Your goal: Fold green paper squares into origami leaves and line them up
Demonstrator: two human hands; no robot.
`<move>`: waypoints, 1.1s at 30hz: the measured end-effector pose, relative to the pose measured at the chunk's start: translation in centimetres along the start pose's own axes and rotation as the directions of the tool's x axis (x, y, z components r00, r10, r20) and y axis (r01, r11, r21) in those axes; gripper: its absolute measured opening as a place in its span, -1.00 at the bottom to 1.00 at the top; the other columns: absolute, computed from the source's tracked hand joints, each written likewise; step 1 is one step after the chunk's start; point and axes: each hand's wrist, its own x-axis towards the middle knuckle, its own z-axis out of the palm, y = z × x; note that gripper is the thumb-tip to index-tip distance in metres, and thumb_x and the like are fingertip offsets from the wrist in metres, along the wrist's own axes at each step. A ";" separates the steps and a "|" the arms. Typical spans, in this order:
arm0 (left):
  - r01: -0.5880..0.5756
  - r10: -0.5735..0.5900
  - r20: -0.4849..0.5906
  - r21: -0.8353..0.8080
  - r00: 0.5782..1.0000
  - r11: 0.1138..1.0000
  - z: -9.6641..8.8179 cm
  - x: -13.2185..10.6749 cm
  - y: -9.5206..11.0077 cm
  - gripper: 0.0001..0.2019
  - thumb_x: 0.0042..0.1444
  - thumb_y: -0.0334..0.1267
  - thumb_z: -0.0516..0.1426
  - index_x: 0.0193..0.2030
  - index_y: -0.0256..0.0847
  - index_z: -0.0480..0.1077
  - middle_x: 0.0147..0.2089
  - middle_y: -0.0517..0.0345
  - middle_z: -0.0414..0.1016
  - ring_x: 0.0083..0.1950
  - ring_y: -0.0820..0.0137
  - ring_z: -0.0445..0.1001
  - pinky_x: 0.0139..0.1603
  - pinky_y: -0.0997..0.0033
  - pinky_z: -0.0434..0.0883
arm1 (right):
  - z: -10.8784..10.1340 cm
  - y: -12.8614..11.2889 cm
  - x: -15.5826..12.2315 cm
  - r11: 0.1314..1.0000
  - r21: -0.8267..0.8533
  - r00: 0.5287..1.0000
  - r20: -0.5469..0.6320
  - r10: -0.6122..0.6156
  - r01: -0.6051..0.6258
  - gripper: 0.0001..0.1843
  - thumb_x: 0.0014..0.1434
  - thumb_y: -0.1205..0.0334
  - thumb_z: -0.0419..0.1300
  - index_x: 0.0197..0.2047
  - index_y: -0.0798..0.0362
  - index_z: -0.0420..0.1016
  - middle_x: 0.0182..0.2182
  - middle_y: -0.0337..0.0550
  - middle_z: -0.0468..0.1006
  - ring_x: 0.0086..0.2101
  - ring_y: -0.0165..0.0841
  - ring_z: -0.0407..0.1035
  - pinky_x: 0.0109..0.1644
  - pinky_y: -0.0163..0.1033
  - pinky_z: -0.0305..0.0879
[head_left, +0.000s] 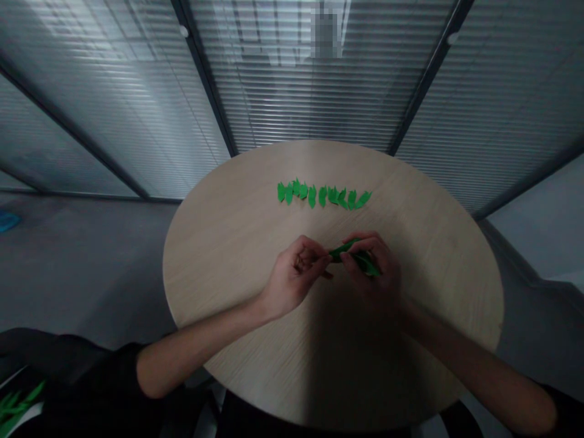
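Note:
Both hands meet over the middle of a round wooden table (pixel 237 243). My left hand (pixel 296 277) pinches the left tip of a small folded green paper piece (pixel 353 255). My right hand (pixel 374 267) is curled around the rest of that piece, fingers closed on it. Beyond the hands, a row of several finished green folded paper pieces (pixel 322 194) lies side by side on the tabletop.
Glass walls with blinds and dark frames (pixel 205 85) stand behind the table. More green paper (pixel 16 401) lies at the lower left corner, off the table. A blue object (pixel 6 220) sits on the floor at far left.

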 end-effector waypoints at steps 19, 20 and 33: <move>0.088 -0.081 0.064 -0.116 0.995 0.989 -0.1 0.2 -0.3 -0.64 0.15 -0.19 0.40 -0.08 -0.22 0.35 -0.21 0.12 0.65 -0.24 0.41 0.65 -0.25 0.47 0.66 | -0.3 -0.2 0.2 0.997 -0.004 0.997 0.002 -0.072 0.072 -0.88 0.27 0.37 0.33 -0.20 -0.02 0.50 -0.16 -0.14 0.52 -0.21 -0.35 0.49 -0.15 -0.20 0.51; 0.091 -0.084 0.063 -0.113 0.994 0.989 -0.1 0.2 -0.3 -0.65 0.15 -0.18 0.40 -0.09 -0.23 0.36 -0.22 0.12 0.65 -0.23 0.40 0.66 -0.25 0.47 0.66 | -0.3 -0.2 0.2 0.998 -0.006 0.998 0.005 -0.065 0.065 -0.89 0.27 0.37 0.32 -0.20 -0.02 0.50 -0.15 -0.14 0.52 -0.21 -0.35 0.49 -0.14 -0.20 0.51; 0.130 -0.137 0.077 0.088 0.988 0.988 -0.3 0.2 0.7 -0.69 0.22 -0.06 0.31 -0.17 -0.34 0.58 -0.27 -0.06 0.72 -0.26 0.30 0.71 -0.30 0.42 0.66 | -0.4 -0.2 0.1 0.997 -0.042 0.997 -0.005 -0.072 0.072 -0.91 0.28 0.34 0.33 -0.19 -0.03 0.51 -0.15 -0.13 0.54 -0.19 -0.32 0.51 -0.11 -0.17 0.55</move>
